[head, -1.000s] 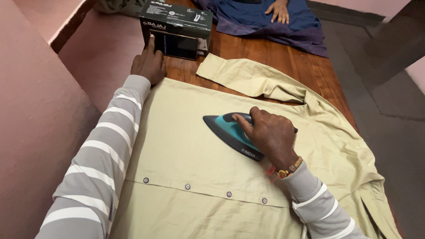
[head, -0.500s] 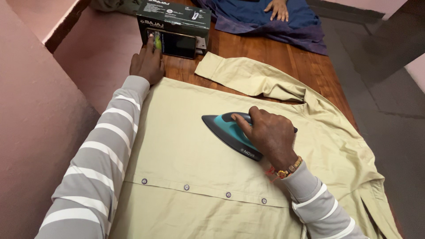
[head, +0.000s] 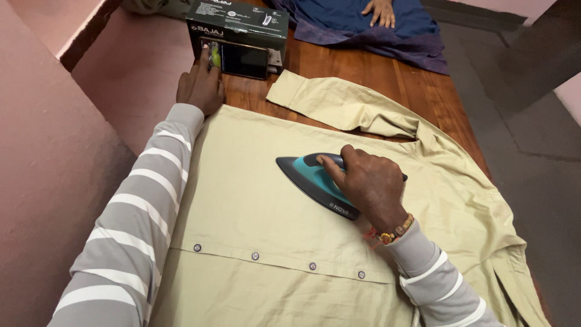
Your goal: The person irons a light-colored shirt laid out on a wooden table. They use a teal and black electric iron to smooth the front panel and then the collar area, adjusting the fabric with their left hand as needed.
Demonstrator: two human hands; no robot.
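Head view shows the right hand [head: 369,184] closed around the handle of a teal iron [head: 315,181], which rests flat on a beige shirt [head: 260,200] spread over the wooden table [head: 375,69]. The left hand [head: 201,85] reaches to the table's far left corner, a fingertip touching a phone [head: 242,59] leaned against a dark box [head: 239,24]; it grips nothing. Ironing looks paused mid-panel; resuming calls for a steady glide.

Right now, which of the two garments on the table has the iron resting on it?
The beige shirt, spread flat nearest the camera; the right hand holds the iron on it. The dark blue garment lies at the far end.
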